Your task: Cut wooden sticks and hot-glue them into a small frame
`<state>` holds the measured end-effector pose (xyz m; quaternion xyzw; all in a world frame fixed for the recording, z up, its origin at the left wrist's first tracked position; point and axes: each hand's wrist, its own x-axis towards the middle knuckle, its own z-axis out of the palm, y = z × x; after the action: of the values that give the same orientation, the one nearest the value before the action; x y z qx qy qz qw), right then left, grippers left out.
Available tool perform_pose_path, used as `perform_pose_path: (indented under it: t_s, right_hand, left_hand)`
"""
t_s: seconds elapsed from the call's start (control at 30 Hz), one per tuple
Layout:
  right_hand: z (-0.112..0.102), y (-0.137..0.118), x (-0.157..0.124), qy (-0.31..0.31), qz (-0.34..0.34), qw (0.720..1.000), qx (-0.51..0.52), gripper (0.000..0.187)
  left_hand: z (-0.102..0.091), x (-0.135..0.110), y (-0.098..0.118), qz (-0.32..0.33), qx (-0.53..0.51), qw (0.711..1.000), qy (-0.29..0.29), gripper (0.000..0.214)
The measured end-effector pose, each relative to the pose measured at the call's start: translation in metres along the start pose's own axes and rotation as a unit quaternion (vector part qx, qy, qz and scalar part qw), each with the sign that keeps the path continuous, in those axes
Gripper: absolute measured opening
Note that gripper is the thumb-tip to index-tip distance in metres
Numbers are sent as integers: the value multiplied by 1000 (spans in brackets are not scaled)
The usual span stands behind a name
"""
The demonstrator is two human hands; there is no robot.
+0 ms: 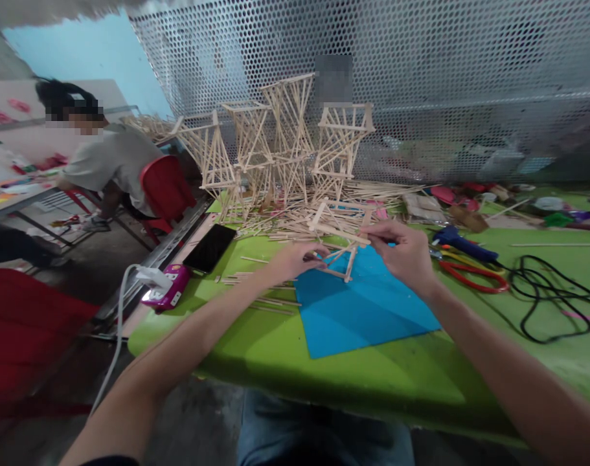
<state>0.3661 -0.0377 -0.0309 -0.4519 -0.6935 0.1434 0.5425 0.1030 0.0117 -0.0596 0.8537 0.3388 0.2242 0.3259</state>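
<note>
Bare forearms stretch in from both lower corners, above blue denim-clad legs at the bright green tabletop. The right hand pinches the corner of a small, pale wooden stick frame between thumb and fingers, over a flat, bright blue sheet. The left hand curls at the frame's left end, fingers nearly together; whether they grip it, I cannot tell. Loose thin wooden sticks lie beside the left wrist, and tall stick-built towers stand behind. A dark blue glue gun and orange-handled scissors lie right of the sheet.
</note>
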Motion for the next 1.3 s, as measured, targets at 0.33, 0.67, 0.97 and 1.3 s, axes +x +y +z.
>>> perform_pose_path:
  t_s: [0.33, 0.67, 0.97, 1.3]
  right_hand:
    - [0, -2, -2, 6, 9, 1000, 16, 14]
    - [2, -3, -3, 9, 7, 1000, 14, 14]
    - [3, 1, -4, 2, 5, 1000, 22, 16]
    - [4, 0, -4, -15, 10, 999, 43, 28]
  left_hand:
    - [-24, -8, -15, 67, 255, 963, -50, 26]
    - [-19, -6, -20, 79, 259, 961, -57, 27]
    - [-19, -6, -20, 85, 258, 961, -56, 25]
    - [-19, -6, -19, 74, 245, 965, -51, 25]
